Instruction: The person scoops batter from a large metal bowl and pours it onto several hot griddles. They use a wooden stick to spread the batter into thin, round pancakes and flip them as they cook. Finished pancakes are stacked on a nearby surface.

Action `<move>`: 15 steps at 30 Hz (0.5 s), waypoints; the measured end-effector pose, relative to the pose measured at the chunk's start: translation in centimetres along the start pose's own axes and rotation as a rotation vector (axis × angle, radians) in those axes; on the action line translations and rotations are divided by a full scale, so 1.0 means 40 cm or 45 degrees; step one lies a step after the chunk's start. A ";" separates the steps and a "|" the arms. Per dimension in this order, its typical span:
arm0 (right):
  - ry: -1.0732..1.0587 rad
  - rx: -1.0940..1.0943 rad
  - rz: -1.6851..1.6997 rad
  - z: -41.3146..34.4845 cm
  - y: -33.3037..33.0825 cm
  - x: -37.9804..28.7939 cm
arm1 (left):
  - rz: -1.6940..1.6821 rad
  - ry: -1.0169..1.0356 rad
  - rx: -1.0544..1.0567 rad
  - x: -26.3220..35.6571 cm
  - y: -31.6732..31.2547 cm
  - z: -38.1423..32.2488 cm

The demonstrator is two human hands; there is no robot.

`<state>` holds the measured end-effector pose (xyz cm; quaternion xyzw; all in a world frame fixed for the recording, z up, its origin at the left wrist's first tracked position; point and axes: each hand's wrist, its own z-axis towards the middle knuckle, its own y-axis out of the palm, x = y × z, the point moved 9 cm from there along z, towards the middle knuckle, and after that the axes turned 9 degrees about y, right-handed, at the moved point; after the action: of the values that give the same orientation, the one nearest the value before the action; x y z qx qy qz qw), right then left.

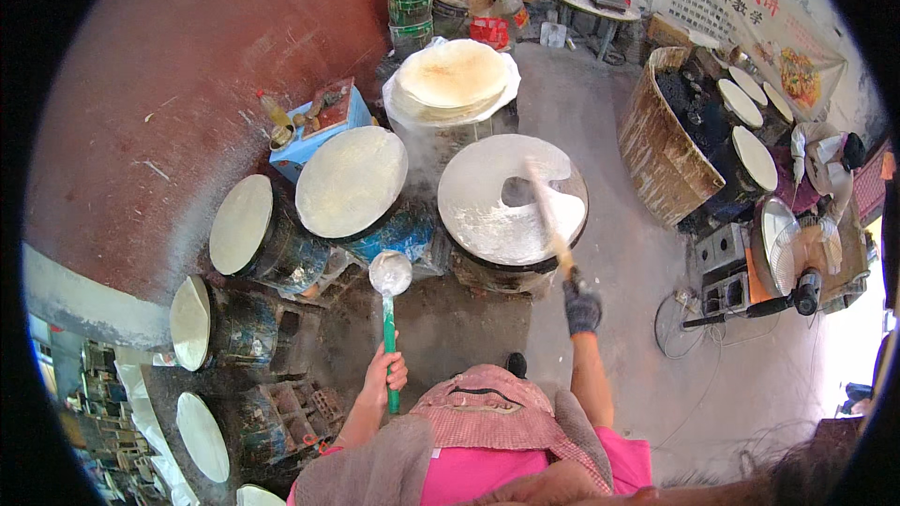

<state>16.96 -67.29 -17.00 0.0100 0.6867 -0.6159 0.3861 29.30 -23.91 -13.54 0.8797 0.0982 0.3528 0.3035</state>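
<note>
My bare left hand [387,369] grips the green handle of a metal ladle [390,274], its batter-smeared bowl held up in front of me. On my right hand [582,308] is a dark glove. It holds a wooden batter spreader [552,225], blurred along its length, which reaches across a round griddle [519,192]. Wet white batter [478,225] covers most of that griddle in a ring. Dark metal shows through a gap in the middle and a notch at the right. To its left, a second drum-mounted griddle carries a full pale pancake [351,183].
Several more pancake-covered drum griddles [242,225] curve down my left side. Beyond the griddle stands a stack of finished pancakes [453,74]; a blue box [320,130] holds bottles and jars. At right are a pedestal fan [805,253], trailing cables [714,358] and a seated person [823,161].
</note>
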 end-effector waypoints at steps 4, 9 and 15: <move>-0.001 -0.388 -0.135 -0.080 0.032 0.040 | 0.103 0.044 -0.033 -0.017 0.045 0.021; 0.350 -0.232 0.034 0.238 0.060 0.117 | -0.067 0.020 0.025 -0.074 0.095 0.038; 0.315 -0.156 0.504 0.517 0.234 0.072 | -0.003 0.065 0.053 -0.079 0.083 0.003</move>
<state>30.25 -84.00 -25.23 0.1962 0.7497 -0.4794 0.4119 26.93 -27.83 -13.37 0.8764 0.1141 0.3726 0.2830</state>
